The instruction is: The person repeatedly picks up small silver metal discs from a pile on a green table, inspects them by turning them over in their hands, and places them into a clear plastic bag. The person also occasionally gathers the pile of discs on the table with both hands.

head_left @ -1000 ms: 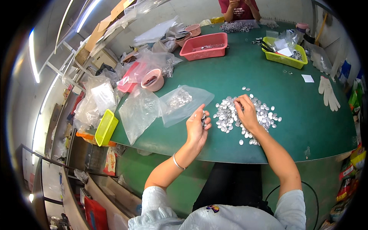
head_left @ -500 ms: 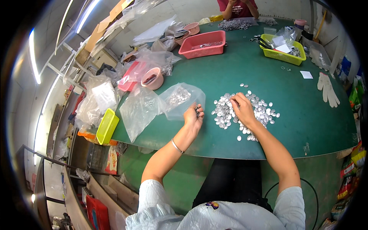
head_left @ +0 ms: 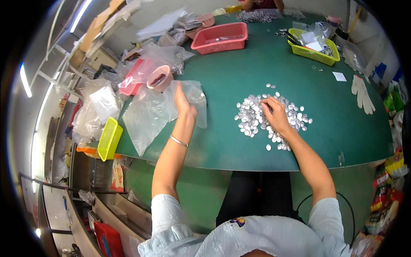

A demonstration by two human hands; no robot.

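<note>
The left hand (head_left: 183, 103) lies on a clear plastic bag (head_left: 188, 100) with small silver pieces inside, fingers stretched toward twelve o'clock; whether they pinch the film cannot be told. A second, emptier clear bag (head_left: 143, 118) lies touching it at nine o'clock. The right hand (head_left: 274, 115) rests palm down on one loose heap of small silver discs (head_left: 252, 118), too many to count, fingers curled among them, with stray discs scattered at twelve and five o'clock of the heap. All sit on the green table (head_left: 239, 73). At eleven o'clock of the left hand stands one pink round cup (head_left: 159, 79). Farther off at twelve o'clock is one red tray (head_left: 220, 37); there are two yellow trays, one (head_left: 314, 47) at one o'clock and one (head_left: 109, 138) hanging off the table edge at nine. One white glove (head_left: 361, 92) lies at three o'clock of the heap.
</note>
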